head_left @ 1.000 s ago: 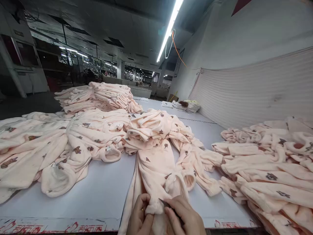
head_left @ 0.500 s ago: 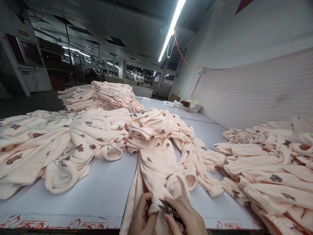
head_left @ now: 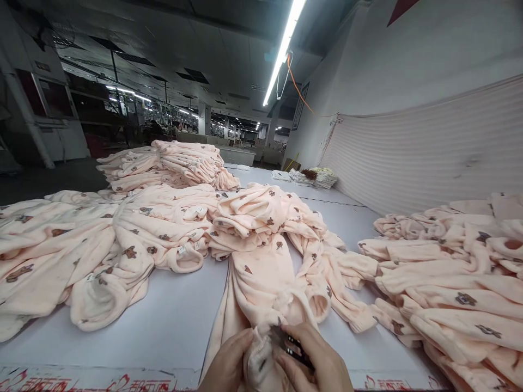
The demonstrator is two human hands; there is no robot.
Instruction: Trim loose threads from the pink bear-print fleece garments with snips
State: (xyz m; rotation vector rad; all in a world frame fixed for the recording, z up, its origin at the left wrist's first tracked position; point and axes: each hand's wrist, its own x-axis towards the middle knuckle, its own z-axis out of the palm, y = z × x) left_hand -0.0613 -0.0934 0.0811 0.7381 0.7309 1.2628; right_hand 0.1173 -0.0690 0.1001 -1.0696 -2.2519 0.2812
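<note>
Head view: left hand (head_left: 229,360) pinched a peach fleece garment (head_left: 261,277), right hand (head_left: 321,362) gripped thread snips (head_left: 297,349) at it; work looked, to me, unfinished, garment piles (head_left: 445,272) flanking it.

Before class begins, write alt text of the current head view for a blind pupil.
A person's left hand grips a pink printed garment while the right hand holds a dark cutting tool close to it. Similar garments are heaped left and right, with white tabletop between.
</note>
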